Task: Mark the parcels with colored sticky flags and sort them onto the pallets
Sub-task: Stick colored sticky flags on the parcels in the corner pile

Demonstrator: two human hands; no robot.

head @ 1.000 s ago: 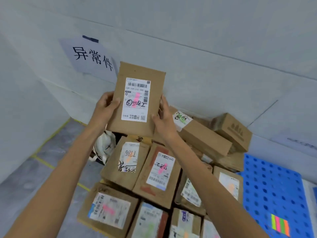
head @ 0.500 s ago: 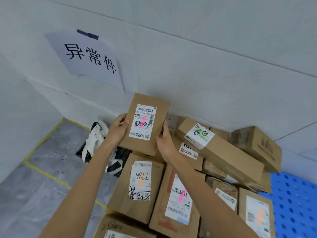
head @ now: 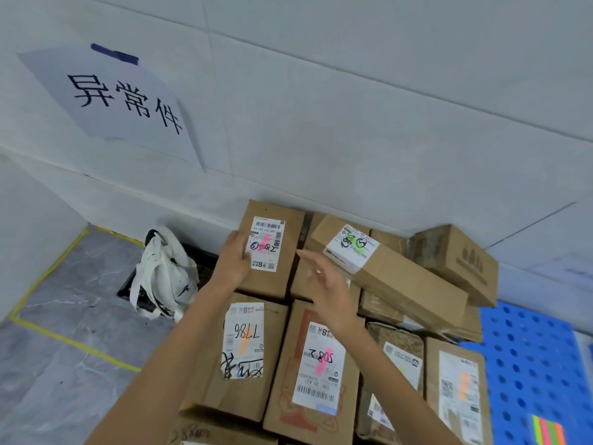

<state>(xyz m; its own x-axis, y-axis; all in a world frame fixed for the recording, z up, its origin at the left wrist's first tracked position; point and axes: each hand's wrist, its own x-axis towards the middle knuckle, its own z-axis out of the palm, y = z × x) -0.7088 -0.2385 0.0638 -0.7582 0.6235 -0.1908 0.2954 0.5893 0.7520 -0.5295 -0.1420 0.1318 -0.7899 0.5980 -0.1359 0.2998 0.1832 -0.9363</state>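
Observation:
A flat brown parcel [head: 282, 277] with a white label and a pink flag lies at the back of the pile, close to the wall. My left hand [head: 232, 263] grips its left edge, thumb on the label. My right hand [head: 327, 284] hovers just right of it, fingers spread and holding nothing. In front lie a parcel marked 7786 [head: 237, 354] with an orange flag and a parcel [head: 316, 370] with a pink flag. A long box [head: 391, 274] with a green flag leans across the pile to the right. A pad of coloured sticky flags [head: 548, 431] lies on the blue pallet [head: 532, 358].
Several more labelled parcels fill the lower right of the pile. A white cloth bag [head: 163, 274] sits on the grey floor to the left, inside yellow tape lines [head: 73, 340]. A paper sign [head: 115, 101] is taped to the white wall behind.
The parcel came down from in front of the wall onto the back of the pile. My right hand let go of its right edge and drew back; my left hand stays on it.

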